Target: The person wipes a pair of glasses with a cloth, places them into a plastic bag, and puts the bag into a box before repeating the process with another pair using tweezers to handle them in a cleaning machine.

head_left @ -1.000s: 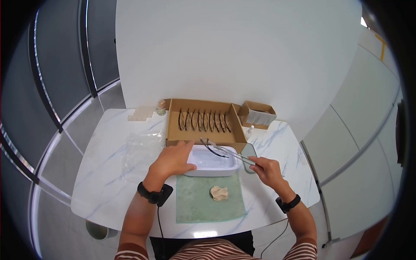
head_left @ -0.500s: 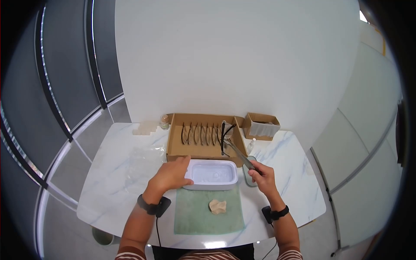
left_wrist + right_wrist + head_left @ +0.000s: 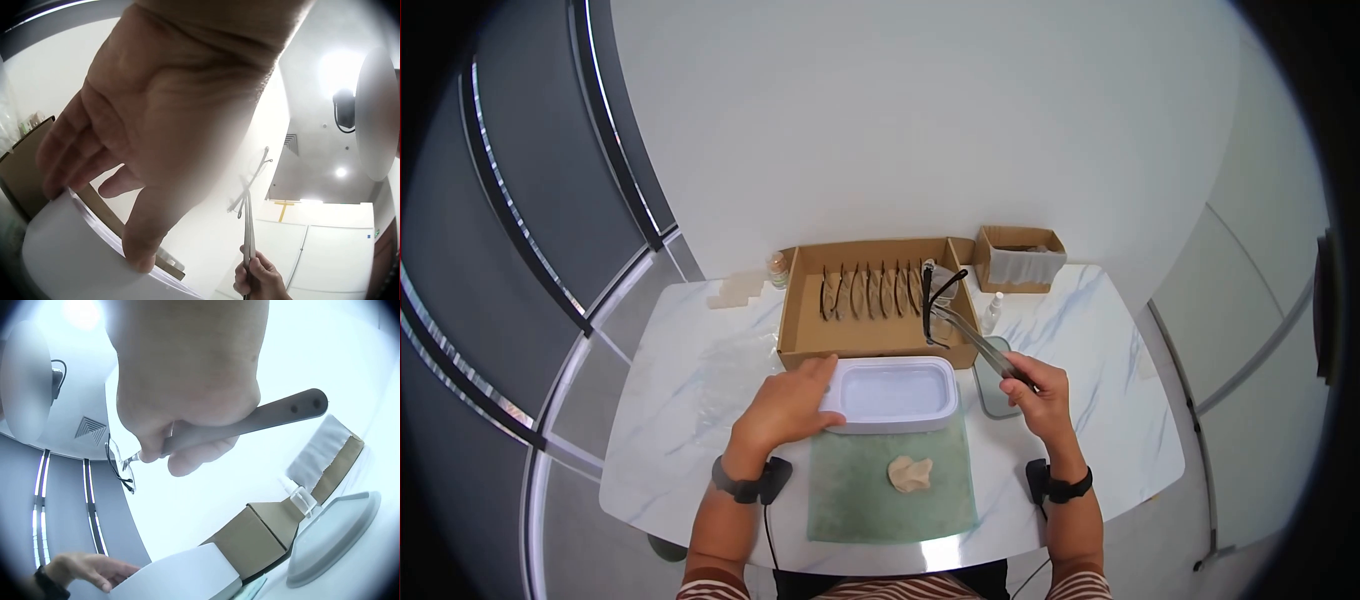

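My right hand (image 3: 1042, 395) grips long metal tweezers (image 3: 988, 350) by the handle. Their tips pinch a pair of black-framed glasses (image 3: 927, 305), which hangs over the right side of the cardboard box (image 3: 800, 340) with its temples spread. In the left wrist view, the glasses (image 3: 255, 181) are raised well above the tub. My left hand (image 3: 788, 405) rests on the left end of a white tub (image 3: 900, 427), its thumb on the near rim and its other fingertips by the far rim. A pale recess with a shiny surface lies inside the tub.
Several thin dark curved pieces (image 3: 868, 290) stand in a row in the box. A grey lid (image 3: 997, 405), spray bottle (image 3: 992, 313) and small lined carton (image 3: 1022, 275) are at the right. A beige cloth (image 3: 910, 474) lies on a green towel (image 3: 850, 505); a jar (image 3: 777, 270) stands behind left.
The tweezers have lifted the glasses from over the tub up to the box's right side, and the glasses have turned upright. The left hand has stayed on the tub.
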`<move>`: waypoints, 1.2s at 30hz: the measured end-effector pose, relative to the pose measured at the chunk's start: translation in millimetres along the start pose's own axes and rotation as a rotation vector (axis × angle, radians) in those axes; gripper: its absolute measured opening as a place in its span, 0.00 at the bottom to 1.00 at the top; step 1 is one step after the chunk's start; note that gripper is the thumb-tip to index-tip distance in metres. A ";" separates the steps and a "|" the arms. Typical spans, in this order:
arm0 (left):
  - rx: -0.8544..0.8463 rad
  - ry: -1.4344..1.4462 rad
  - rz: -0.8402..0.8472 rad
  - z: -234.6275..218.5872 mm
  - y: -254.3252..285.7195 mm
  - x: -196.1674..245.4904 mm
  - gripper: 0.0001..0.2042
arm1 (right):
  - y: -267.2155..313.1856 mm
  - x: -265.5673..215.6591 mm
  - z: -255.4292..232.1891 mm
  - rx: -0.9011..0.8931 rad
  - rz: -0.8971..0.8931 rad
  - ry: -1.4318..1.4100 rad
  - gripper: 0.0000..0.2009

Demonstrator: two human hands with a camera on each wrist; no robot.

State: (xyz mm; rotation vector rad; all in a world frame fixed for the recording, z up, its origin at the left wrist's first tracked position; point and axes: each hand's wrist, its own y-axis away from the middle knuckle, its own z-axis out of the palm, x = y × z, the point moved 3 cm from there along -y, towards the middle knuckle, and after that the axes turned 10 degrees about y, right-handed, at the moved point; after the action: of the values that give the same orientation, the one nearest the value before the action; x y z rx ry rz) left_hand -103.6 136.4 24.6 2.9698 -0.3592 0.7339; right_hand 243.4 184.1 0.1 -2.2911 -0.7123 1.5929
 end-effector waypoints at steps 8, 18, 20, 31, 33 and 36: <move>0.037 0.007 0.006 3.0 0.7 -4.6 0.39 | 0.7 -3.2 -2.0 0.007 -0.053 0.133 0.17; 0.012 0.031 -0.007 -0.1 1.3 -1.0 0.39 | 1.5 0.2 -1.1 -0.016 -0.021 0.108 0.18; 0.004 0.031 -0.015 -0.1 1.3 -1.3 0.40 | 1.2 -0.2 -0.9 -0.019 -0.026 0.114 0.18; -0.006 0.013 -0.026 0.1 0.7 -0.1 0.39 | 2.0 2.0 -0.6 -0.023 -0.045 0.143 0.18; -0.007 0.015 -0.027 0.6 0.6 -0.7 0.39 | 1.6 -1.5 0.7 -0.002 -0.048 0.152 0.17; -0.007 0.012 -0.026 1.1 0.6 -1.6 0.39 | 1.7 -2.1 0.9 0.000 -0.041 0.154 0.17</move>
State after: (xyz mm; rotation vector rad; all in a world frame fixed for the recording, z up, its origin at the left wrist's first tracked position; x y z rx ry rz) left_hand -104.6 136.0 22.9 2.9563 -0.3211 0.7457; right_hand 242.3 181.5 0.6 -2.3522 -0.7163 1.3803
